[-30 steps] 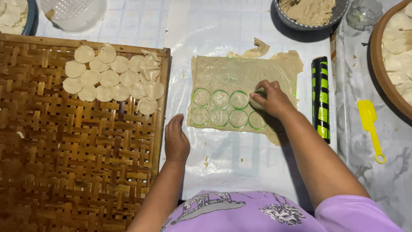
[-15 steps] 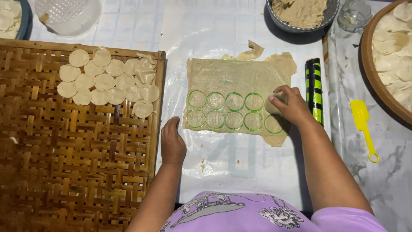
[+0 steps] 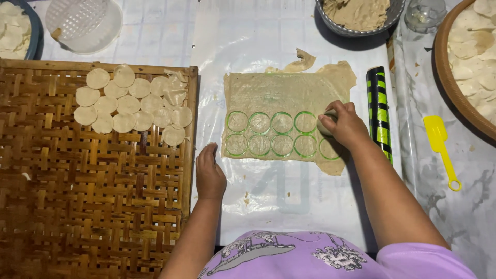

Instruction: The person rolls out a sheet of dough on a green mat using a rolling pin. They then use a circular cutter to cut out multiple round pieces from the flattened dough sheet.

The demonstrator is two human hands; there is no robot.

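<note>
Head view: bowl at twelve o'clock holds dough. Sheet bears nine green-edged circles. Right hand fingers grip a cutter; left hand lies flat, released.

A plastic-covered table carries a woven bamboo tray, rolled dough sheet (ring-marked), striped rolling pin and yellow spatula.

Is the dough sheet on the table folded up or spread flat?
Spread flat: the dough sheet lies open on the plastic, with round cuts pressed across its lower half.
</note>
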